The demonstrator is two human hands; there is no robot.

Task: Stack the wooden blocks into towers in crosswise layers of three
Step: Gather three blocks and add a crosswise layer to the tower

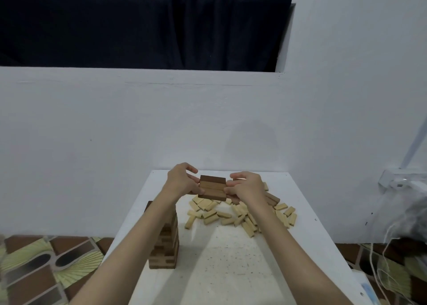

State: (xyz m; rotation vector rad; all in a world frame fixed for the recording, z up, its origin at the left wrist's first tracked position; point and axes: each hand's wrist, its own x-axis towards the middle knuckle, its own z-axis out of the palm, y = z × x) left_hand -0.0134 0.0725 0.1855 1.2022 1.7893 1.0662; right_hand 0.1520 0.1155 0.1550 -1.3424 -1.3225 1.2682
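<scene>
Both hands pinch a row of three dark blocks [212, 188] side by side in the air: left hand [182, 181] in a closed grip on its left end, right hand [248, 185] on its right end. Below lies a scatter of pale loose blocks [240, 214] on the white surface [231, 258]. A finished tower [165, 244] stands near the left edge, its top apparently hidden by the left forearm

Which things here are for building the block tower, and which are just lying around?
For the job:
- three blocks pressed side by side between the left hand and right hand
- tower already built, on the table
- loose blocks in a heap

Just lying around:
- string hanging at the right
- dark curtain behind the wall
</scene>
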